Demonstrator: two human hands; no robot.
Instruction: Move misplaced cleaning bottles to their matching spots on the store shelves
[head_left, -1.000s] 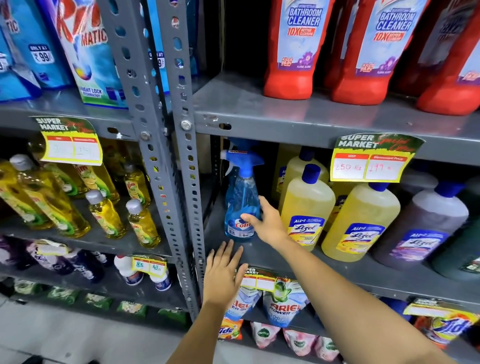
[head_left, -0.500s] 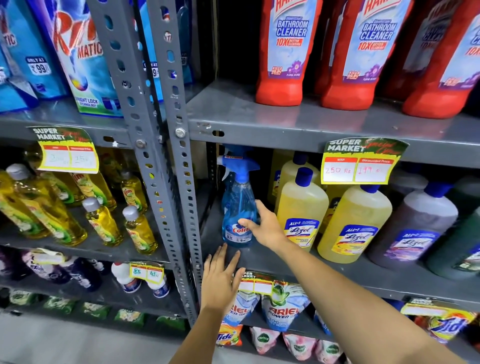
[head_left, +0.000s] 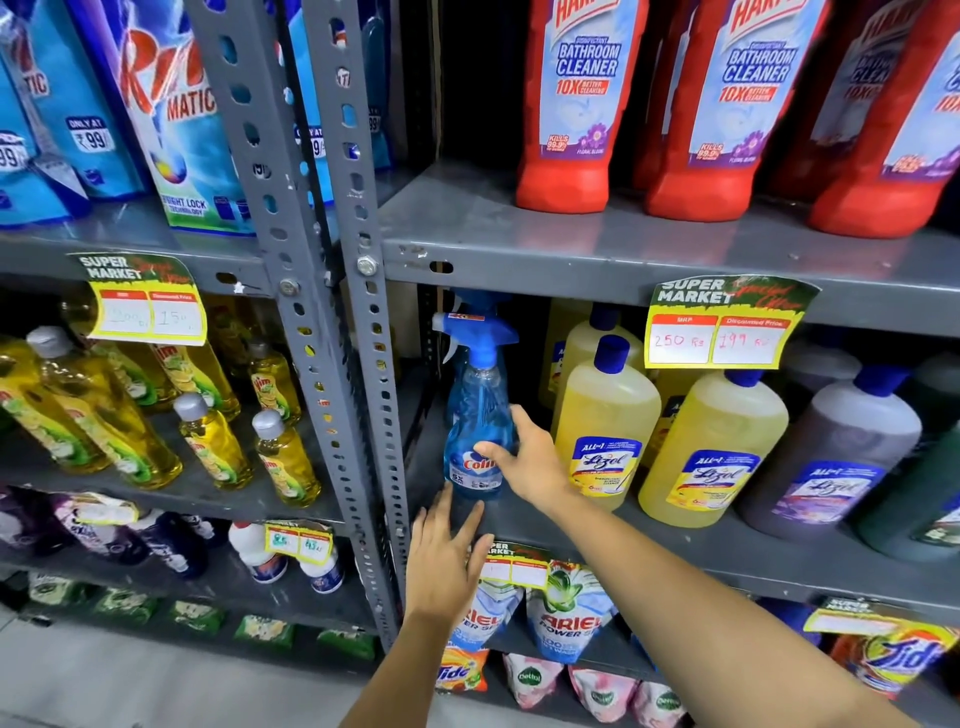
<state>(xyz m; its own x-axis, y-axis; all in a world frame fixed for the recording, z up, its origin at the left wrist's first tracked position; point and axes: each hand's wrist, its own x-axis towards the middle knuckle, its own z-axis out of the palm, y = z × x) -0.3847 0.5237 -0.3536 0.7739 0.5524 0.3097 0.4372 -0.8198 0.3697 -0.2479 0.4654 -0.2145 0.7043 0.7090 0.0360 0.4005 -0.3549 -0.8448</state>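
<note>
From my head camera, the see-through blue plastic spray bottle (head_left: 478, 415) stands straight up at the far left end of the grey metal shelf (head_left: 675, 545), just beside the round yellow bottle with a blue cap (head_left: 605, 421). My right hand (head_left: 524, 460) is wrapped on its lower right side. My left hand (head_left: 441, 556) is spread open right below it, near the shelf edge, holding nothing.
</note>
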